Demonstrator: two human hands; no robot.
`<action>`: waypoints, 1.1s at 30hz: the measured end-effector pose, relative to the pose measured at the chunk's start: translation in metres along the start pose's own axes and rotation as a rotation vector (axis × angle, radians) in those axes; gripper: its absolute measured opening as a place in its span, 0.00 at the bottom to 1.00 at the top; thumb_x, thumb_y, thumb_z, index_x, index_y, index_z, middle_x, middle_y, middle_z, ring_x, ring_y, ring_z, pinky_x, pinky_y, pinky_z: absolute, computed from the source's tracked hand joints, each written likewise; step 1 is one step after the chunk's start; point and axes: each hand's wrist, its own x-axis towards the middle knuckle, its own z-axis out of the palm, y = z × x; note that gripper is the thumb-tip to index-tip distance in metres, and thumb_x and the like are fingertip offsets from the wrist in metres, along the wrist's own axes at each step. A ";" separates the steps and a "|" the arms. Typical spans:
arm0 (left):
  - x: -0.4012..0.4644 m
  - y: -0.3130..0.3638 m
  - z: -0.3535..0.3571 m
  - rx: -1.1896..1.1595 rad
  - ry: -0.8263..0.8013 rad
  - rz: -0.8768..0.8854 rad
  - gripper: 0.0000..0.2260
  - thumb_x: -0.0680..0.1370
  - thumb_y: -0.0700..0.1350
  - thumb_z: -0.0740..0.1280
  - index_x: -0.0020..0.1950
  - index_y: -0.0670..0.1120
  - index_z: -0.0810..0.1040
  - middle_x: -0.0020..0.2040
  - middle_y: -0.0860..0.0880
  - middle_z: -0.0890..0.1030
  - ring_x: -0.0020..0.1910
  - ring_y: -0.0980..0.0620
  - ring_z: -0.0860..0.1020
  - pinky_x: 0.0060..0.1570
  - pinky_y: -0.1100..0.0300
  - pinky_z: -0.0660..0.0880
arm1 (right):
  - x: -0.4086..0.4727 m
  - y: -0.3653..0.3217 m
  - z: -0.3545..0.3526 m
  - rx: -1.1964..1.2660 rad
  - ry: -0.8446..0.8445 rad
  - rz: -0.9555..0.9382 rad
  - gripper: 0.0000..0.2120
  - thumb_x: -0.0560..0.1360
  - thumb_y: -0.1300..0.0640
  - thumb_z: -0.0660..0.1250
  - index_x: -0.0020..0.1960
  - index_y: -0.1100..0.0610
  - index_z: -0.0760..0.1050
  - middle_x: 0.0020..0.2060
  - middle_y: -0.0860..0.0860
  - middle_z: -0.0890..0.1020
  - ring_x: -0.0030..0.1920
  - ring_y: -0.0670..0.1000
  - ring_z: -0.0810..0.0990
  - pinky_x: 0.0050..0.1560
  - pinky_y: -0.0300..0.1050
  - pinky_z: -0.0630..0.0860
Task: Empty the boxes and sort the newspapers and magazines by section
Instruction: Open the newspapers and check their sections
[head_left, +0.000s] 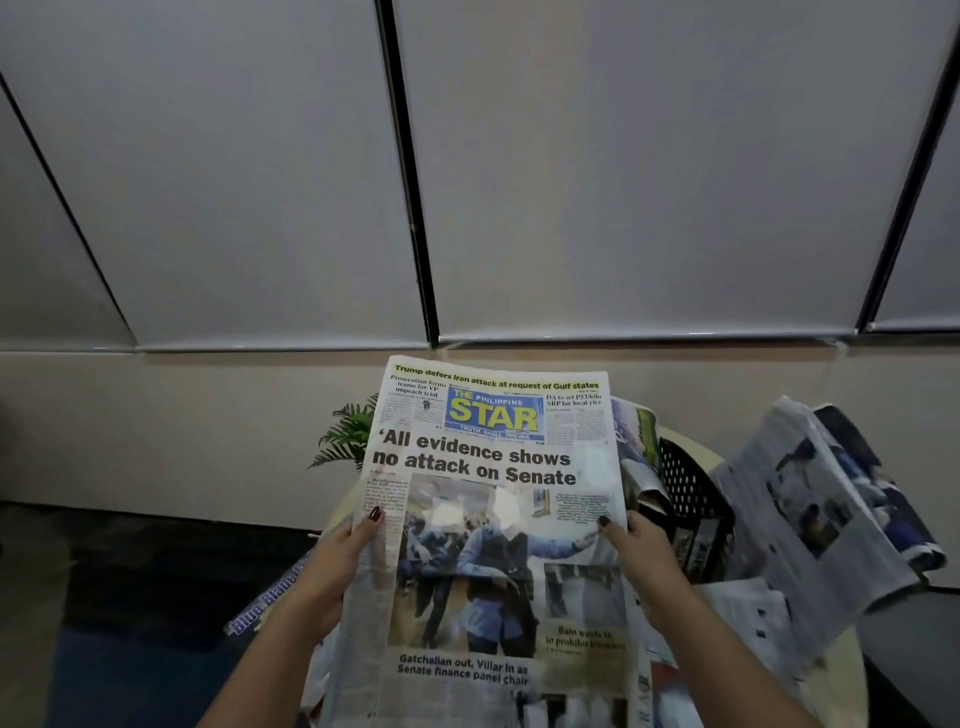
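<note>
A Philippine Star newspaper (493, 499) is held upright in front of me, front page facing me, headline about the Senate readable. My left hand (337, 566) grips its left edge with the thumb on the page. My right hand (641, 551) grips the right edge the same way. Behind the paper stands a black perforated basket (691, 488) with more papers in it. Another folded newspaper (810, 525) leans at the right. More papers (737, 618) lie on the round table (847, 654) under my right arm.
A small green plant (345, 434) stands behind the held paper at the left. A blue-lettered magazine (270, 597) pokes out under my left forearm. Closed grey window blinds (623, 182) and a beige wall fill the background. Dark floor lies at the left.
</note>
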 end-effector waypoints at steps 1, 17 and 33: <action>0.003 0.004 0.000 0.030 0.029 0.031 0.13 0.80 0.50 0.64 0.54 0.41 0.81 0.46 0.41 0.85 0.47 0.39 0.83 0.47 0.46 0.80 | 0.001 -0.005 0.001 0.009 0.007 -0.008 0.06 0.81 0.58 0.60 0.53 0.57 0.76 0.43 0.48 0.80 0.44 0.48 0.78 0.35 0.44 0.73; -0.011 0.094 0.007 -0.279 0.160 0.513 0.09 0.81 0.46 0.62 0.49 0.47 0.82 0.46 0.48 0.85 0.46 0.50 0.81 0.47 0.55 0.77 | -0.007 -0.107 0.011 0.260 0.272 -0.390 0.12 0.82 0.53 0.57 0.43 0.53 0.74 0.41 0.55 0.81 0.43 0.54 0.79 0.43 0.51 0.76; -0.063 -0.165 -0.020 0.216 0.229 -0.305 0.10 0.79 0.46 0.67 0.41 0.42 0.78 0.39 0.49 0.76 0.37 0.50 0.73 0.39 0.57 0.70 | -0.069 0.148 0.000 -0.475 -0.013 0.162 0.18 0.81 0.59 0.58 0.33 0.59 0.63 0.29 0.56 0.68 0.30 0.53 0.66 0.33 0.46 0.58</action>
